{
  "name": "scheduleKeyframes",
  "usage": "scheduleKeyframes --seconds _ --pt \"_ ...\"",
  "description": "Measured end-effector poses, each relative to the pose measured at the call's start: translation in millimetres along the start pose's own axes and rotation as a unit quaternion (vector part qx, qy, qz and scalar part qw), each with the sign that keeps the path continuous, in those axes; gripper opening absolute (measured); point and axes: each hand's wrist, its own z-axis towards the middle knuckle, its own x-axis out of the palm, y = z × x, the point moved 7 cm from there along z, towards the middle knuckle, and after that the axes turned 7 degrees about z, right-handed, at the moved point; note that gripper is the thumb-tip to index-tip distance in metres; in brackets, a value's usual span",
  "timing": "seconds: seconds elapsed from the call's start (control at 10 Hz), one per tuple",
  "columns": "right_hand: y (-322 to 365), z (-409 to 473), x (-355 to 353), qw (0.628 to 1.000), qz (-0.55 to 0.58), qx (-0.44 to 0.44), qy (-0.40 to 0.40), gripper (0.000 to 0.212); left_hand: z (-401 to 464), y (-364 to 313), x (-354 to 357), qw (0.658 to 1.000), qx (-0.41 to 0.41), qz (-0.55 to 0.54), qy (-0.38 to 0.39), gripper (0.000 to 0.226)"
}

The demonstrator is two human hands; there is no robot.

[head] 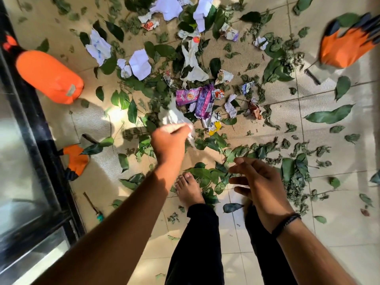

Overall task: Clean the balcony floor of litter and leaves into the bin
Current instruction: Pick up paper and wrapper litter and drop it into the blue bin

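- On the pale tiled floor (339,233) of the balcony, green leaves (329,116) and dry crumbled bits lie scattered nearly everywhere, thickest in the middle and far part.
- Among them lie torn sheets of white paper (140,64), crumpled printed scraps and a purple wrapper (194,99), all in a loose heap ahead of the person.
- Along the left edge runs a dark door frame (35,112) with glass beside it.
- Near that frame an orange container (49,77) lies on its side, its dark neck pointing toward the upper left.
- An orange glove (76,159) lies flat on the floor by the frame; a second orange glove (347,46) with dark fingers appears blurred at the upper right.
- Sun falls in patches across the tiles, with shadows between.
- The left hand (168,140) reaches forward and down over the heap, arm stretched, and its curled fingers pinch a crumpled white tissue (174,118), which is blurred.
- The right hand (259,179) hangs closer to the body, palm turned inward, fingers loosely bent and spread, holding nothing; a dark band (286,223) circles its wrist.
- A bare foot (188,190) stands on leaves between the two arms, below dark trouser legs.
- No bin can be made out with certainty.
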Motion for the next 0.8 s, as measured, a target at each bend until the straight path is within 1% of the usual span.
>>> scheduleKeyframes --seconds 0.1,0.2,0.3,0.4,0.5,0.6,0.7,0.8 --pt "-5 -3 2 0.998 0.050 0.023 0.007 0.027 -56 -4 12 0.990 -0.004 -0.100 0.098 0.018" --pt "-12 -7 8 0.982 0.170 0.075 0.024 0.045 -110 14 36 0.934 -0.067 -0.218 0.275 0.013" --pt "-23 0 -2 0.981 0.185 0.050 0.013 0.059 -127 23 44 0.891 -0.145 -0.212 0.374 0.009" --pt "-87 51 -59 0.978 0.160 0.052 -0.124 0.077 -129 48 44 0.867 -0.170 -0.104 0.457 0.012" --pt "-59 42 -55 0.978 0.133 0.018 -0.159 0.069 -94 63 42 0.906 -0.142 0.010 0.399 0.025" --pt "-39 26 -38 0.979 0.107 -0.007 -0.173 0.033 -21 49 33 0.970 -0.030 0.199 0.138 0.011" --pt "-24 22 -28 0.985 0.100 -0.025 -0.142 0.027 14 21 45 0.958 0.059 0.271 0.077 0.012" --pt "-15 15 -18 0.989 0.127 -0.016 -0.076 0.015 65 -1 87 0.843 0.226 0.475 0.111 0.027"
